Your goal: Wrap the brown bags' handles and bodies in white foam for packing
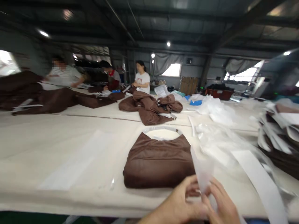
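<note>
Looks like we've got one brown bundle point(158, 165) folded, the brown pile point(149, 109) behind's a mess; our left hand point(181, 200) and right hand point(223, 200) pinch a thin white sheet point(203, 169).

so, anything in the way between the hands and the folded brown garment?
Only the white sheet pinched in the left hand and right hand; it stands up by the garment's right edge. Nothing else visible between. Can't tell if the left fingers touch the garment.

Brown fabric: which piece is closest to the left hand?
The folded bundle front and centre, just beyond the left hand; the loose heaps and right-side stack lie farther off.
</note>
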The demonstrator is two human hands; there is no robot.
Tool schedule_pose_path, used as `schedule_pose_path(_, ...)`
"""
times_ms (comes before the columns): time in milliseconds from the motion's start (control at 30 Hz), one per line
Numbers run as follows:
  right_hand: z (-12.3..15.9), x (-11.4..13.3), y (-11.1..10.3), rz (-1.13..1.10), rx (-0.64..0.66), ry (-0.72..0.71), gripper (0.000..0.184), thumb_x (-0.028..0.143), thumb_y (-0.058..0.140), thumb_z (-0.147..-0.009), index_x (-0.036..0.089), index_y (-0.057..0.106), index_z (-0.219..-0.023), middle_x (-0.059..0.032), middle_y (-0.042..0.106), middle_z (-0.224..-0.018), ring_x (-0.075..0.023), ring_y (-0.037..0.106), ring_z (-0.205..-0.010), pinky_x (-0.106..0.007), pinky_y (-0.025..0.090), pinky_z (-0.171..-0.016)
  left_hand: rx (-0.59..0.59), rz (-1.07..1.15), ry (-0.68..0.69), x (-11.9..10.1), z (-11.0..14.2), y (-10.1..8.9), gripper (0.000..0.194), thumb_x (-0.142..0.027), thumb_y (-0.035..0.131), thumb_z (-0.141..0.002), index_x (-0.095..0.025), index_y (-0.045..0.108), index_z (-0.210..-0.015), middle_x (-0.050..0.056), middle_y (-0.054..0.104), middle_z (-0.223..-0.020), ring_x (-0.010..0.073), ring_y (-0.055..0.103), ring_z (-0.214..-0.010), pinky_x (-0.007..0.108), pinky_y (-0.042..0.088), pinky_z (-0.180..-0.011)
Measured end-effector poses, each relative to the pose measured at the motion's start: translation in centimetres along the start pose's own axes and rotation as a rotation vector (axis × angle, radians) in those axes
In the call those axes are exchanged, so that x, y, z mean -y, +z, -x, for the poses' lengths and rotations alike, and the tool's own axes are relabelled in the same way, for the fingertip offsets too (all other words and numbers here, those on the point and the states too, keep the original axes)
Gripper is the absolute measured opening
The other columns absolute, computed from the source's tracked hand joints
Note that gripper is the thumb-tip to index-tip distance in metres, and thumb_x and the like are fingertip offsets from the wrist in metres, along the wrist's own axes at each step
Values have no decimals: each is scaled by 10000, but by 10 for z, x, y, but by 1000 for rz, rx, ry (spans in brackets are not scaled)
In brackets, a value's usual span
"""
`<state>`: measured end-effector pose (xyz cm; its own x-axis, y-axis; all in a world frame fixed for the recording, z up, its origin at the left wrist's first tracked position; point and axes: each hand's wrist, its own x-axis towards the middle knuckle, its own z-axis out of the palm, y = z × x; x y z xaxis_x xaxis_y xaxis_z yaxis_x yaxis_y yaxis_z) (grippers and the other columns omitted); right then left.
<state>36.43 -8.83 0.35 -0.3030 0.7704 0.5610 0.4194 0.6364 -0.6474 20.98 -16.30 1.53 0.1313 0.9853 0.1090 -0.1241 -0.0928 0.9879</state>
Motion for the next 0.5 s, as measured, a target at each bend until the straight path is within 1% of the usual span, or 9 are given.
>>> schedule_pose_path(33, 3, 4, 3, -43, 63, -53, 125, 394, 556, -869, 314, 619, -796, -62, 671, -1015, -272, 643, -977, -448, 557, -823, -4, 111, -41, -2, -7, 3, 761, -575, 759, -725, -213, 521, -1351, 125, 613, -1289, 285, 579, -1191, 384, 498, -960)
schedule_pose_path(67, 3, 7, 8, -78, 83, -62, 127, 344, 536, -876, 271, 588, -785, -80, 670, -946, -261, 643, -912, -431, 556, -787, -15, 176, -93, -3, -14, 5, 675, -555, 724, -766, -184, 556, -1304, 137, 627, -1257, 291, 592, -1159, 372, 524, -896)
schedule_pose_path(100, 2, 9, 12, -95, 85, -58, 133, 284, 485, -906, 247, 586, -828, -88, 669, -954, -243, 638, -923, -410, 548, -806, -89, 203, -123, -2, -21, 6, 628, -548, 706, -779, -168, 579, -1262, 139, 647, -1212, 286, 620, -1093, 347, 545, -815)
schedule_pose_path(200, 1, 5, 17, -89, 117, -130, 158, 215, 485, -920, 210, 614, -1011, -121, 619, -1245, -233, 550, -1211, -408, 456, -1029, -312, 202, -193, 6, -36, 2, 549, -533, 720, -750, -121, 644, -1105, 128, 697, -1055, 246, 657, -937, 283, 542, -713)
schedule_pose_path(267, 8, -4, 11, -25, 125, -166, 264, 239, 528, -919, 202, 590, -1174, -132, 509, -1418, -238, 443, -1346, -418, 378, -1116, -374, 211, -211, 11, -40, -2, 525, -520, 744, -723, -119, 656, -1051, 121, 708, -1030, 235, 664, -911, 277, 547, -710)
schedule_pose_path(333, 21, -19, -3, 123, 64, -144, 377, 266, 534, -926, 198, 530, -1297, -142, 430, -1491, -252, 364, -1407, -459, 313, -1156, -387, 225, -216, 13, -40, -5, 518, -506, 759, -709, -123, 653, -1041, 117, 717, -1024, 236, 676, -907, 290, 559, -726)
schedule_pose_path(400, 37, -44, -23, 346, -65, -13, 416, 279, 502, -937, 185, 498, -1342, -151, 400, -1512, -277, 279, -1450, -536, 217, -1176, -395, 238, -218, 11, -40, -8, 514, -492, 759, -710, -124, 642, -1049, 112, 730, -989, 238, 690, -894, 299, 567, -731)
schedule_pose_path(467, 53, -74, -51, 569, -139, 267, 452, 298, 475, -936, 167, 481, -1368, -159, 382, -1523, -307, 201, -1474, -598, 143, -1167, -411, 251, -218, 7, -40, -9, 502, -470, 755, -715, -127, 629, -1059, 106, 739, -950, 242, 700, -882, 299, 571, -710)
schedule_pose_path(500, 61, -88, -66, 647, -118, 445, 470, 306, 478, -924, 162, 486, -1371, -161, 392, -1516, -319, 201, -1472, -604, 149, -1160, -415, 258, -217, 5, -40, -10, 496, -459, 751, -719, -129, 623, -1066, 106, 742, -944, 246, 703, -883, 299, 572, -696)
